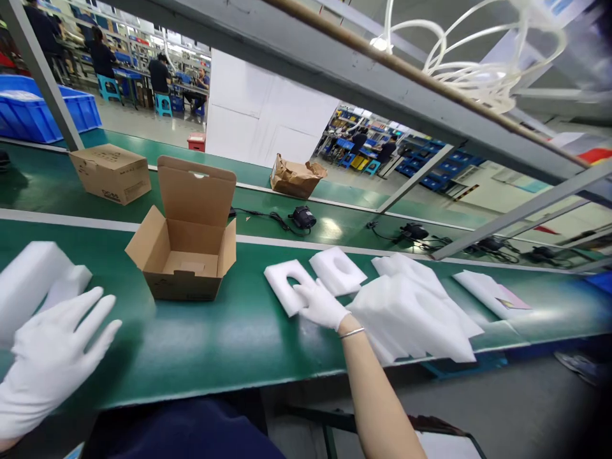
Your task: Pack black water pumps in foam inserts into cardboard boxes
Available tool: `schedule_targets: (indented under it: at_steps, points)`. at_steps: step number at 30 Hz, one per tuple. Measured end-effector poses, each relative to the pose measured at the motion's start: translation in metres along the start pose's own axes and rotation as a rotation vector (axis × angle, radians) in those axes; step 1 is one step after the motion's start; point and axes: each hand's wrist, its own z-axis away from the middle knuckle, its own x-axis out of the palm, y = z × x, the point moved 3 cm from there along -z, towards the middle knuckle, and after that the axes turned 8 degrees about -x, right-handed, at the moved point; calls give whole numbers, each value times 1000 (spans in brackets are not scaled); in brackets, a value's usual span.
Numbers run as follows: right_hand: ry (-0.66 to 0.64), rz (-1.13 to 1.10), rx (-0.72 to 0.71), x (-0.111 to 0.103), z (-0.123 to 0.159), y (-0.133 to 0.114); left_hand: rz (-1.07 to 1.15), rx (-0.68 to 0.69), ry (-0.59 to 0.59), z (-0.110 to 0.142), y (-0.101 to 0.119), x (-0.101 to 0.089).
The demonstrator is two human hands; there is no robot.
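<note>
My right hand [325,306], in a white glove, grips the near right edge of a white foam insert [280,284], its fingertips at the round hole. A second foam insert with a hole [337,271] lies just beyond it. Right of that hand is a pile of white foam inserts [411,312]. At the far left my left hand [57,357], gloved too, has its fingers stretched out over the bench, in front of white foam blocks [31,280]; whether it touches them I cannot tell. Between my hands stands an open cardboard box [191,284] with its lid and flaps up.
A closed carton [112,175] and a crumpled brown paper package [294,178] stand behind. Black devices with cables [303,218] lie along the green conveyor. A white foam sheet [488,296] rests farther right. Metal frame bars [421,182] cross above; people work in the background.
</note>
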Motion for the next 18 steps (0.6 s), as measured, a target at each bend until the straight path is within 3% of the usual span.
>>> schedule_targets:
  at_steps: [2, 5, 11, 14, 18]
  points:
    - [-46, -20, 81, 25, -1, -16, -70, 101, 45, -9, 31, -9]
    - [68, 0, 286, 46, -8, -29, -47, 171, 97, -19, 55, -15]
    - [92, -24, 334, 42, -14, -28, 183, 187, 80, -23, 83, -11]
    - [112, -38, 314, 34, -6, -35, 294, 241, 29, -6, 95, 3]
    - [189, -6, 427, 36, -8, -52, 286, 325, -98, 35, 93, 42]
